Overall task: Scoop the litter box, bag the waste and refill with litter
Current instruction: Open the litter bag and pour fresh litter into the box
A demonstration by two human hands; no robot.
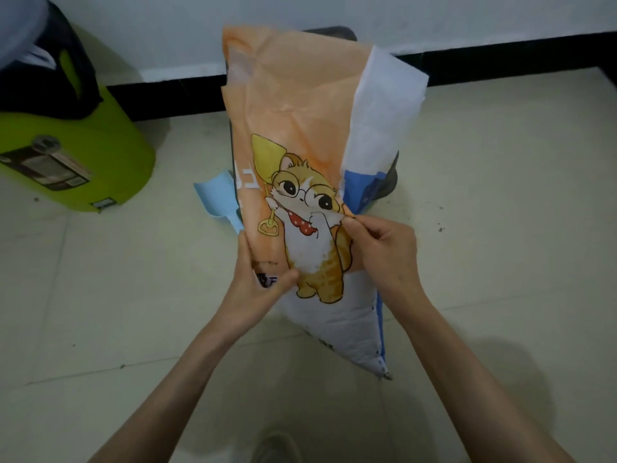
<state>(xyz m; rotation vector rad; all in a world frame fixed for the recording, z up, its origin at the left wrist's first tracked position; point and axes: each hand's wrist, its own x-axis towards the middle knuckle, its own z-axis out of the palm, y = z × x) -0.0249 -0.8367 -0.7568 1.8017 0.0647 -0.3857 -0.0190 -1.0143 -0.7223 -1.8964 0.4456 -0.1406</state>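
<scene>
An orange and white litter bag (pixel 293 105) with a cartoon cat printed on it is held up in the middle of the view, tilted away from me. My left hand (pixel 257 285) grips its left edge low down. My right hand (pixel 384 248) pinches the bag's right side beside the cat picture. The dark litter box (pixel 389 178) is almost wholly hidden behind the bag; only dark bits of its rim show. A light blue scoop (pixel 217 202) lies on the floor to the left of the bag, partly covered by it.
A lime-green bin (pixel 83 155) with a dark bag in it stands at the left by the wall. The pale tiled floor (pixel 500 195) has a few dark specks at the right. A black skirting runs along the white wall. A shoe (pixel 277 446) shows at the bottom.
</scene>
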